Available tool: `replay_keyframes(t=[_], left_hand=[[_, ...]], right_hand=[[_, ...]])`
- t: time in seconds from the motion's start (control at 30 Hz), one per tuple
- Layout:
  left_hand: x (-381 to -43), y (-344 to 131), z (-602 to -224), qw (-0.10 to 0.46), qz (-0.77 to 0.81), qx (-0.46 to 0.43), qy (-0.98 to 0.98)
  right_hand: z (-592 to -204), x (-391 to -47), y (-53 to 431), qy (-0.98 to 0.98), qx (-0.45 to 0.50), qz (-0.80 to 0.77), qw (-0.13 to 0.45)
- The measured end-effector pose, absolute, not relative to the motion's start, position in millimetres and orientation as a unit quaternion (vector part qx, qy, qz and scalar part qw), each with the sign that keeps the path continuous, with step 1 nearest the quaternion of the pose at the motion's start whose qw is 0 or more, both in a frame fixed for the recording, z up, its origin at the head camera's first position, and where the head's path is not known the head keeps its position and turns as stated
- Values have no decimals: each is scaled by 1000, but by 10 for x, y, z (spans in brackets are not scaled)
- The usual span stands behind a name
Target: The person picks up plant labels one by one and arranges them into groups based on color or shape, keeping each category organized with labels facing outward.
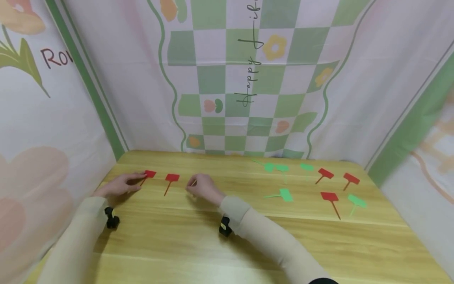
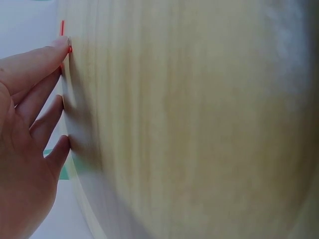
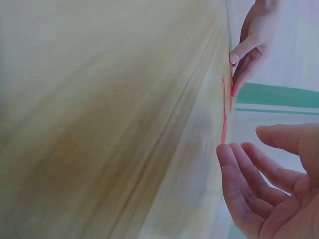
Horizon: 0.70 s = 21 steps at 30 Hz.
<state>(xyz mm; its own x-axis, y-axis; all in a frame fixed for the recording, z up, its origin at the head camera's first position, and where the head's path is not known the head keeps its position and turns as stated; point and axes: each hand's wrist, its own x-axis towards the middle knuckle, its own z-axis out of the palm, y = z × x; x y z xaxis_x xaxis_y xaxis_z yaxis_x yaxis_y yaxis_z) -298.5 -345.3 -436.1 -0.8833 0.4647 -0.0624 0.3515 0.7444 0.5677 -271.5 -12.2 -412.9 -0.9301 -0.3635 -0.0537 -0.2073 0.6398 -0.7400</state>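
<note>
My left hand (image 1: 122, 184) rests at the left end of the wooden table, its outstretched fingertips on a red T-shaped plant label (image 1: 150, 173). In the left wrist view the fingers are mostly straight, and slivers of red show beside the fingertips. A second red plant label (image 1: 172, 178) lies flat just right of it, its stem slanting toward me. Right of that one, my right hand (image 1: 205, 188) hovers low over the wood. The right wrist view shows this hand (image 3: 271, 186) with fingers loosely bent, thumb apart and nothing between them, close to a red label (image 3: 224, 129).
On the table's (image 1: 170, 244) right side lie more labels: red ones, such as one (image 1: 330, 196) near the front, and several green ones, including one (image 1: 285, 195) pointing left. Printed cloth (image 1: 149, 98) hangs behind and along both sides.
</note>
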Motion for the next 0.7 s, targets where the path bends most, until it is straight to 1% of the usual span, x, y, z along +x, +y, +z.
replay_keyframes(t=[0.5,0.7], left_hand=[[-2984,-3447,-4376,107,296,223,923],[-2996,-3461,-4386,96,284,231,926]], right_hand=[[-4074,-2484,273,902,-191,-377,86],[-4076,-2390,483,907,-199,-365,70]])
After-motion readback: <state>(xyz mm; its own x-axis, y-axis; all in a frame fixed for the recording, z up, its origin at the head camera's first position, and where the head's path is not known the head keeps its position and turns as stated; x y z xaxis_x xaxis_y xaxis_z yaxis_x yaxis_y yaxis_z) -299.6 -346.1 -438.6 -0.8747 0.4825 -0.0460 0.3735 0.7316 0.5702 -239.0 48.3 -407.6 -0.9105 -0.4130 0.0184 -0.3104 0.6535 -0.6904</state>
